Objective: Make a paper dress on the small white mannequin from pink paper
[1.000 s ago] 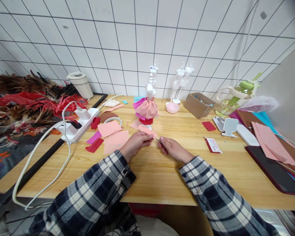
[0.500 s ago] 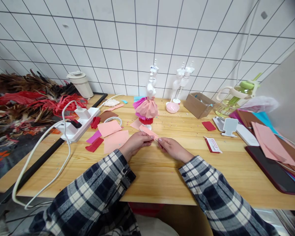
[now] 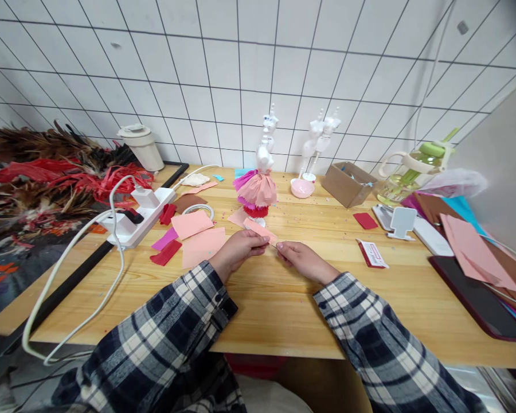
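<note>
My left hand (image 3: 237, 252) is closed in a pinch on a small strip of light pink paper (image 3: 258, 229) above the wooden table (image 3: 284, 298). My right hand (image 3: 302, 261) is closed too, fingertips pinched on a thin metal tool (image 3: 274, 246) whose tip meets the strip's right end. Both hands sit close together at the table's middle. Just behind them stands a small white mannequin (image 3: 264, 155) wearing a layered pink and red paper skirt (image 3: 257, 194).
Pink and red paper pieces (image 3: 198, 238) lie left of my hands beside a white power strip (image 3: 138, 219) with cables. Feathers (image 3: 47, 178) pile at far left. A second mannequin (image 3: 320, 137), pink bowl (image 3: 301, 188), cardboard box (image 3: 348, 183), green bottle (image 3: 417, 166) and coloured sheets (image 3: 473, 241) stand right.
My right hand has moved slightly left and up, bringing the thin tool against the pink strip. My left hand has kept its pinch in place.
</note>
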A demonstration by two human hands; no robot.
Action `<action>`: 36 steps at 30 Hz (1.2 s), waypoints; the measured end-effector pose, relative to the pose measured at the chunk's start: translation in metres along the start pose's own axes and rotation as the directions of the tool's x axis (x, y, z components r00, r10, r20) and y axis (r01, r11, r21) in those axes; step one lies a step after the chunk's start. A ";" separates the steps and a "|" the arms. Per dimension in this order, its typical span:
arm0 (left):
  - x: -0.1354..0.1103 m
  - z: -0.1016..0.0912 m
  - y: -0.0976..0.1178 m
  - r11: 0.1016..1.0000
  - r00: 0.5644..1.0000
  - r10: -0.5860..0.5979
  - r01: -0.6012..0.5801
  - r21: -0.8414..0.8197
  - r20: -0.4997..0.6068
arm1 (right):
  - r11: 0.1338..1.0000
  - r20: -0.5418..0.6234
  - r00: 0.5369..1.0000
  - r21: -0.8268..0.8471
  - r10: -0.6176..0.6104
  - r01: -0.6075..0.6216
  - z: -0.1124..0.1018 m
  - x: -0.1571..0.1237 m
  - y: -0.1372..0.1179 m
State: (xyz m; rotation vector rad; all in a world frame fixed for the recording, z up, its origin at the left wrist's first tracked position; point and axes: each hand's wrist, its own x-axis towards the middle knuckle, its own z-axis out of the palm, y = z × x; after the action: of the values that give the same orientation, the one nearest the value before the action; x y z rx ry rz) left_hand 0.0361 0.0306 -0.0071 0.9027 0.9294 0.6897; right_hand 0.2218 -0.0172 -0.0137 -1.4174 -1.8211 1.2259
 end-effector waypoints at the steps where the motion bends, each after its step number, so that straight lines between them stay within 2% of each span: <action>1: 0.000 0.000 0.000 1.000 1.000 0.003 -0.003 -0.008 -0.002 | 1.000 -0.020 1.000 0.004 0.005 -0.005 0.000 0.000 0.000; 8: -0.001 0.003 0.001 0.999 0.999 0.022 -0.022 -0.024 -0.029 | 0.997 -0.079 0.997 -0.071 -0.022 0.017 0.004 0.000 0.000; 13: -0.002 0.004 0.000 1.000 0.999 0.023 -0.023 -0.018 -0.028 | 0.999 -0.088 0.996 -0.046 -0.010 0.006 0.005 -0.002 -0.001; 21: -0.002 0.005 -0.001 0.999 0.999 0.037 -0.037 -0.014 -0.034 | 0.996 -0.103 0.992 -0.047 -0.080 0.075 0.008 0.001 0.000; 36: -0.001 0.007 -0.002 0.999 0.998 0.044 -0.044 0.005 -0.053 | 0.999 -0.128 0.992 0.039 0.026 -0.021 0.011 -0.001 -0.006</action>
State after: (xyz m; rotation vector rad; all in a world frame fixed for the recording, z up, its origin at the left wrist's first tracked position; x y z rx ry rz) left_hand 0.0417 0.0269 -0.0062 0.9137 0.9602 0.7527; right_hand 0.2105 -0.0219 -0.0132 -1.4655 -1.6916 1.1469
